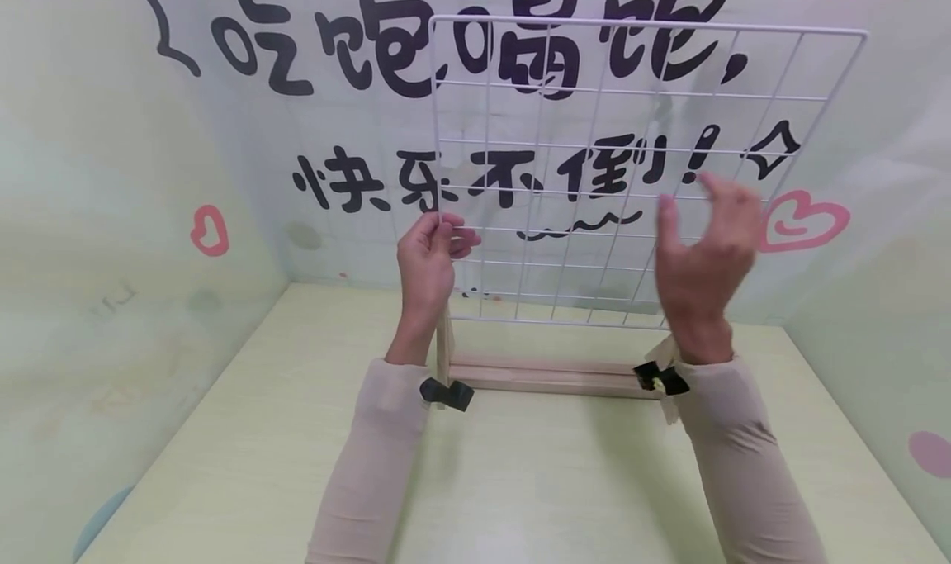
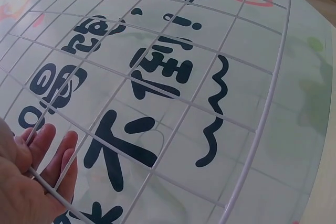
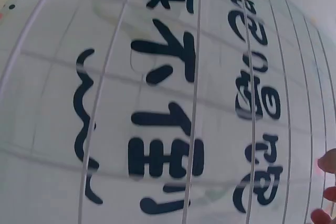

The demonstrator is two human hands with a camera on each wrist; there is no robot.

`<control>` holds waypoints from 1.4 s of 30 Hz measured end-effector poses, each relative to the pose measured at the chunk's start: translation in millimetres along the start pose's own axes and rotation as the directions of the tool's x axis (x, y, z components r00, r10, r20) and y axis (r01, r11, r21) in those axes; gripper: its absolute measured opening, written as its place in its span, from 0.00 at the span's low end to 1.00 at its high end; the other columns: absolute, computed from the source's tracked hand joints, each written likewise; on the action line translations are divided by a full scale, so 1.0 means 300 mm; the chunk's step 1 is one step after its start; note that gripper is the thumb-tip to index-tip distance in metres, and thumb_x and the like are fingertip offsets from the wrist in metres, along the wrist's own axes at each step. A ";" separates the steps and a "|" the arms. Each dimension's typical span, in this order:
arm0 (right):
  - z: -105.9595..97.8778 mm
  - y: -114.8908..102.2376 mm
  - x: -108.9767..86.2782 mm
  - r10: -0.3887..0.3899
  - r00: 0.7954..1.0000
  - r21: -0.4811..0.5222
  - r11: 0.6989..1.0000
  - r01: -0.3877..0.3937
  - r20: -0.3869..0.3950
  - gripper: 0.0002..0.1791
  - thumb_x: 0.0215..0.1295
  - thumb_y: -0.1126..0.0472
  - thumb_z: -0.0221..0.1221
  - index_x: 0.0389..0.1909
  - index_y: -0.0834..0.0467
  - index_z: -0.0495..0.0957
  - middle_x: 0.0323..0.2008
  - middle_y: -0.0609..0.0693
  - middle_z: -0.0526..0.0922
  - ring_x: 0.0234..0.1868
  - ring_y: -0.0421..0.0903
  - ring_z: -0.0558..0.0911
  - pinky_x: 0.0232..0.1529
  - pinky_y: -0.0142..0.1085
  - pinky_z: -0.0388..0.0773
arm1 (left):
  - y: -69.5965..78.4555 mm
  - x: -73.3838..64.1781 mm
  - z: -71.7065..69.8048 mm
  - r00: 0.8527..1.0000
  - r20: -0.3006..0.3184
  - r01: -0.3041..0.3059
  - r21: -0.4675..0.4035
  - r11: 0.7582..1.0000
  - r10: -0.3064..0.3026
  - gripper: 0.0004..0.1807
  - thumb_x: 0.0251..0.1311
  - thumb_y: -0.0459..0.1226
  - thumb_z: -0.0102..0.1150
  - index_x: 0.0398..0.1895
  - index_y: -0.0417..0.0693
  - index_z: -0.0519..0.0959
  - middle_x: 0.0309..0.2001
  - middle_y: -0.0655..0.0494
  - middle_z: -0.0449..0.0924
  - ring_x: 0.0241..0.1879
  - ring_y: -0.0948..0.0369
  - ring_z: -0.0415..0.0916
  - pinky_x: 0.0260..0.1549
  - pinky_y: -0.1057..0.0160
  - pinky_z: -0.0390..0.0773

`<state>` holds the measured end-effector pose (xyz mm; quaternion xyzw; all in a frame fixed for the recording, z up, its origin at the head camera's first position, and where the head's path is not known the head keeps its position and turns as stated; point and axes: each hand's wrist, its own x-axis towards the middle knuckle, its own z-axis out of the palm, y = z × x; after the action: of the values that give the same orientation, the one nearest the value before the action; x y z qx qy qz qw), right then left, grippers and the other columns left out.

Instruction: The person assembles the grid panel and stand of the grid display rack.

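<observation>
A white wire grid panel (image 1: 565, 145) stands tilted up in front of the printed wall sheet. On its left edge my left hand (image 1: 431, 254) grips the side wire, thumb in front and fingers behind; the left wrist view shows the same hold by the left hand (image 2: 39, 177). My right hand (image 1: 706, 258) is blurred near the panel's right side, thumb and fingers spread apart with nothing between them. Its fingertips (image 3: 328, 192) show at the edge of the right wrist view. Below the panel is a light wooden stand (image 1: 550, 380) with a crossbar, its right end partly behind my right wrist.
The pale table top (image 1: 513, 473) lies under both forearms. Behind hangs a white sheet with black lettering (image 1: 505, 176) and pink hearts, with side sheets to the left and right. Black straps (image 1: 449, 393) sit at both wrists.
</observation>
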<state>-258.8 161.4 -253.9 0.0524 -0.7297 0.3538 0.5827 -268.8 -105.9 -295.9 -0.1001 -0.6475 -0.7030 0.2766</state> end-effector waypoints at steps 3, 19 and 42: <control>-0.040 0.064 0.052 0.162 0.983 0.016 0.987 -0.162 -0.087 0.22 0.68 0.53 0.59 0.59 0.59 0.77 0.55 0.53 0.76 0.59 0.41 0.70 0.61 0.29 0.66 | -0.003 0.000 0.002 1.000 0.003 0.004 0.001 1.000 -0.004 0.12 0.73 0.34 0.47 0.43 0.33 0.77 0.39 0.37 0.84 0.38 0.54 0.86 0.44 0.60 0.86; -0.128 0.181 0.124 0.581 0.746 0.536 0.536 -0.652 0.325 0.10 0.68 0.57 0.61 0.43 0.60 0.83 0.33 0.50 0.88 0.29 0.42 0.88 0.31 0.27 0.84 | 0.004 0.002 -0.007 1.000 0.006 0.006 0.017 1.000 -0.006 0.13 0.73 0.36 0.47 0.44 0.32 0.77 0.40 0.37 0.85 0.40 0.54 0.87 0.44 0.62 0.85; -0.146 0.203 0.087 0.584 0.727 0.564 0.483 -0.669 0.362 0.14 0.66 0.56 0.64 0.44 0.62 0.84 0.33 0.52 0.88 0.31 0.44 0.89 0.33 0.29 0.84 | -0.027 -0.022 -0.029 0.998 0.051 0.030 0.012 0.999 -0.031 0.15 0.74 0.36 0.47 0.46 0.30 0.77 0.45 0.39 0.85 0.48 0.52 0.85 0.60 0.64 0.76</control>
<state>-261.1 240.8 -255.5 0.0063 -0.5558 0.7717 0.3090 -265.6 -112.4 -307.3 -0.1069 -0.6597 -0.7008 0.2497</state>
